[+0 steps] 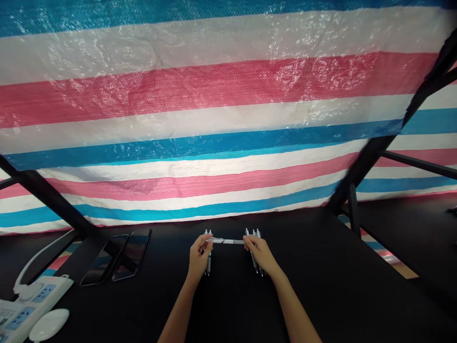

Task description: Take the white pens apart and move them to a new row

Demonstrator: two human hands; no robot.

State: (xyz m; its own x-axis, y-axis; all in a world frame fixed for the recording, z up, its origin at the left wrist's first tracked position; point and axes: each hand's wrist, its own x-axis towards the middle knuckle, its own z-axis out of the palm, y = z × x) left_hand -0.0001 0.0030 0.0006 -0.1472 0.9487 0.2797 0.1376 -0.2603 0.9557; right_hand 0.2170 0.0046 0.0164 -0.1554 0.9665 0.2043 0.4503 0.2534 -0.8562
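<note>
The pen [228, 241] spans crosswise between our hands, over the table [233, 295]: our left hand [200, 257] pinches one end, our right hand [262, 256] the other, so neither is nearer; loose pens [209, 266] lie lengthwise below.

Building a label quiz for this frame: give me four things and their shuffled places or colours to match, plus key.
1. Held pen
2. Power strip
3. Two flat dark devices
4. Sheet

A. Striped pink, blue and white
B. Spans from left hand to right hand
C. Side by side, left of the hands
D. White, lower-left corner

Pairs: 1-B, 2-D, 3-C, 4-A
</note>
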